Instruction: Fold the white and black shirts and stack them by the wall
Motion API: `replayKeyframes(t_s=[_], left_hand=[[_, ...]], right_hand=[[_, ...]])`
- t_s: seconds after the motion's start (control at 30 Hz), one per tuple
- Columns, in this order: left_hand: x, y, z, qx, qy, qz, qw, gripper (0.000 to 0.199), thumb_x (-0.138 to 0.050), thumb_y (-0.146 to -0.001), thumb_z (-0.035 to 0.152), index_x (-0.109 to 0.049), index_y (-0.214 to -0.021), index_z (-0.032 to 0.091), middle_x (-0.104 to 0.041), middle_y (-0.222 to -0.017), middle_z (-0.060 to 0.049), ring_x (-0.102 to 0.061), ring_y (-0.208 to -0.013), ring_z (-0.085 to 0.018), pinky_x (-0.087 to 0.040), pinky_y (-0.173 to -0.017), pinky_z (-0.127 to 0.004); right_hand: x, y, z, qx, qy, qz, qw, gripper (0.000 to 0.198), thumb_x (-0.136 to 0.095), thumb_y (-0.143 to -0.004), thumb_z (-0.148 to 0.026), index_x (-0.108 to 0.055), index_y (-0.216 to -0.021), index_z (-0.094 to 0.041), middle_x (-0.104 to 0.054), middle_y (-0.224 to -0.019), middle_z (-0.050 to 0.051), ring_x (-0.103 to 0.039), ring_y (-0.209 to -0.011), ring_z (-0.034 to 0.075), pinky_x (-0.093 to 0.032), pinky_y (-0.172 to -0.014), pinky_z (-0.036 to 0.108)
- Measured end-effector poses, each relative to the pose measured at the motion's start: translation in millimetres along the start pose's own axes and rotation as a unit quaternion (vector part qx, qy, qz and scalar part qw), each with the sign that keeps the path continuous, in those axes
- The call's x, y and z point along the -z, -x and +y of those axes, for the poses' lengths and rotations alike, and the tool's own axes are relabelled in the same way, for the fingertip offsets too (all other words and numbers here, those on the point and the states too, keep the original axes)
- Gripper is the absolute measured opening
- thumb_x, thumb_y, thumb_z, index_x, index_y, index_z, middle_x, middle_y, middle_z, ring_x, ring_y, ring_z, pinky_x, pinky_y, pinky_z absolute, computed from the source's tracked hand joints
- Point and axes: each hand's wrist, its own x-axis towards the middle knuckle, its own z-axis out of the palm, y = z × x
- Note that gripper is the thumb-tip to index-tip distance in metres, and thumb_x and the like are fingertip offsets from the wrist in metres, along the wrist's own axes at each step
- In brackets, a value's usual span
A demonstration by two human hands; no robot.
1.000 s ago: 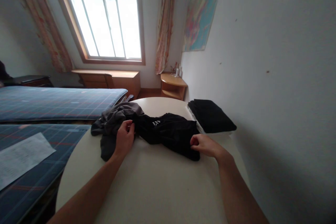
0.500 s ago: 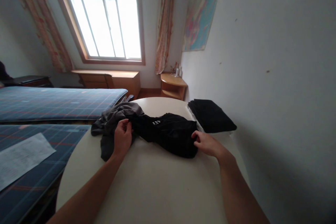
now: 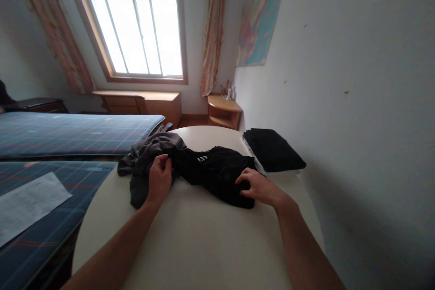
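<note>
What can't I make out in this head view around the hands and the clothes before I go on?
- Black garment: the small white logo is too small to read.
- Left hand: its fingertips curl into the cloth, so the grip is hidden.
- Grey garment: crumpled, partly under the black one; its type is unclear.
- Folded black stack: item count is hidden by the folds.
- Right hand: covers the cloth's near edge.

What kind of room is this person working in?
Most likely a bedroom or dormitory room: two beds with plaid covers, a curtained window and a wall map. Both hands rest on a black garment on a round table.
</note>
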Motion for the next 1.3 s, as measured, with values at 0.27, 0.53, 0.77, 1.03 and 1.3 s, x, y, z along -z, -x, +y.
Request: replayKeyframes(t_s=[0.27,0.53,0.77,1.03,1.3], left_hand=[[-0.7,0.0,-1.7,-0.012,0.0,-0.009,1.0,0.034,-0.057,-0.085,0.048,-0.061,-0.101,0.017,-0.065,-0.086,-0.003,-0.064,-0.075,-0.02,-0.056,-0.069,-0.033],[7.7,-10.6,-6.5,-0.021,0.001,0.044,0.999,0.031,-0.056,-0.087,0.045,-0.059,-0.102,0.018,-0.064,-0.086,-0.002,-0.062,-0.077,-0.018,-0.052,-0.072,-0.03],[19.2,-19.4,5.5,-0.005,0.051,0.132,0.99,0.028,-0.058,-0.087,0.045,-0.058,-0.104,0.021,-0.064,-0.096,-0.003,-0.062,-0.088,-0.019,-0.05,-0.076,-0.029],[29.5,-0.9,23.1,0.127,0.142,-0.393,0.9,0.039,-0.079,-0.072,0.05,-0.065,-0.087,0.016,-0.061,-0.072,0.001,-0.054,-0.061,-0.01,-0.041,-0.054,-0.018],[34.4,11.1,33.1,0.211,0.02,-0.755,0.62,0.052,-0.072,-0.075,0.064,-0.072,-0.1,0.019,-0.068,-0.072,0.0,-0.054,-0.047,-0.01,-0.042,-0.041,-0.019]], right_hand=[[3.8,-2.7,0.2,0.043,-0.01,0.08,0.996,0.007,-0.061,-0.076,-0.017,-0.064,-0.081,-0.021,-0.067,-0.103,0.006,-0.06,-0.101,0.022,-0.045,-0.093,0.034],[7.6,-10.0,10.3,-0.044,-0.114,0.301,0.946,0.015,-0.05,-0.09,-0.033,-0.049,-0.101,-0.022,-0.067,-0.094,0.008,-0.065,-0.089,0.023,-0.046,-0.077,0.034],[21.3,-4.9,10.5,-0.065,-0.18,0.51,0.839,0.025,-0.054,-0.085,-0.041,-0.053,-0.098,-0.021,-0.062,-0.093,0.007,-0.059,-0.079,0.02,-0.045,-0.069,0.031],[20.1,4.4,12.1,0.001,-0.245,0.402,0.882,0.071,-0.02,-0.096,-0.068,-0.067,-0.078,-0.018,-0.046,-0.053,-0.001,-0.044,-0.051,0.014,-0.033,-0.053,0.028],[13.3,-2.4,3.4,-0.046,-0.162,0.106,0.98,0.069,-0.029,-0.094,-0.071,-0.071,-0.08,-0.018,-0.056,-0.052,-0.001,-0.051,-0.05,0.014,-0.037,-0.055,0.026]])
